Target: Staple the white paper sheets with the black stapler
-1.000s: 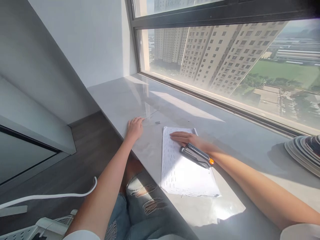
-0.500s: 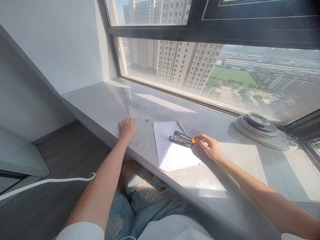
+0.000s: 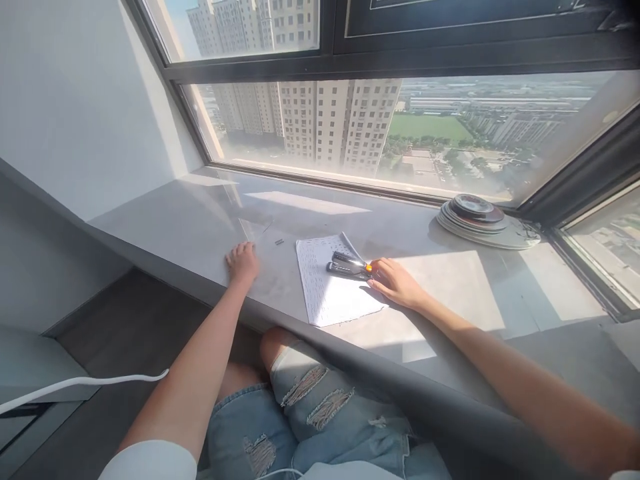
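A black stapler (image 3: 345, 268) with an orange piece at its right end lies over a printed sheaf of paper (image 3: 333, 303). Its upper and lower arms are spread apart toward the left. My right hand (image 3: 397, 283) is closed at the orange end, thumb below and fingers above; part of the grip is hidden. Well to the left of the paper, my left hand (image 3: 243, 262) rests palm down on the windowsill (image 3: 190, 220), fingers slightly bent, holding nothing. Between that hand and the paper lies a small grey strip that looks like staples (image 3: 279, 242).
Stacked plates (image 3: 473, 223) stand by the window at the right. A dark-framed window (image 3: 300, 70) runs along the back of the sill. My knees (image 3: 310, 393) are below its front edge. A white cable (image 3: 85, 382) hangs at the lower left.
The view has shifted, so most things appear further left. My right hand has moved its thumb and fingers closer around the stapler's orange end. My left hand stays resting on the sill.
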Demonstrator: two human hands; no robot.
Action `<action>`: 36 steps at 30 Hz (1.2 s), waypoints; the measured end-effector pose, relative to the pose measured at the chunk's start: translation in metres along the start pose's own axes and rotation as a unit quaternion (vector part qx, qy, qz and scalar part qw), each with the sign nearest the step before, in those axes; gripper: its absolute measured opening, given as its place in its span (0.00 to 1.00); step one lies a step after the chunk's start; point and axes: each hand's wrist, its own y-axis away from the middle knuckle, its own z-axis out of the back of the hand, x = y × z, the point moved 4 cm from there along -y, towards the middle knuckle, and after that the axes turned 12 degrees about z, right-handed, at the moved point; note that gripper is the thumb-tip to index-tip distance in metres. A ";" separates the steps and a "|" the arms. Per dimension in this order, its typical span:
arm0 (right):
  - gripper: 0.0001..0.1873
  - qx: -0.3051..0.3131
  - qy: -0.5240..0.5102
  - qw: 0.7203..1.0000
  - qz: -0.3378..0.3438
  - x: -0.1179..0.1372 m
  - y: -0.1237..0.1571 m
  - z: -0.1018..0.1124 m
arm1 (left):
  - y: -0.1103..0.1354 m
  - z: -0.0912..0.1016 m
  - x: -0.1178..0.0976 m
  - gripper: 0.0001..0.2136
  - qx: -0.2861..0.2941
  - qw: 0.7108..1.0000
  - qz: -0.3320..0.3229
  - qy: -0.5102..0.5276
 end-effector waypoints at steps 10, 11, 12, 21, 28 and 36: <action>0.21 0.004 0.077 0.997 0.014 0.000 -0.001 -0.009 | -0.001 -0.003 -0.002 0.21 -0.028 0.999 0.018 -0.030; 0.21 0.004 0.083 0.996 0.017 0.000 -0.001 -0.010 | -0.002 -0.003 -0.001 0.21 -0.031 0.999 0.020 -0.031; 0.21 0.004 0.088 0.996 0.019 0.000 -0.001 -0.010 | -0.002 -0.004 -0.001 0.21 -0.033 0.999 0.020 -0.032; 0.25 -0.049 0.056 0.996 0.038 -0.002 0.005 -0.012 | -0.002 -0.007 0.004 0.20 -0.033 0.999 0.028 -0.007; 0.07 -0.183 -0.057 0.981 0.030 -0.001 0.005 -0.002 | 0.004 -0.003 0.005 0.20 -0.047 0.998 0.028 -0.003; 0.09 -0.153 -0.017 0.983 0.099 0.014 0.000 -0.008 | 0.005 -0.001 0.005 0.19 -0.052 0.998 0.028 -0.027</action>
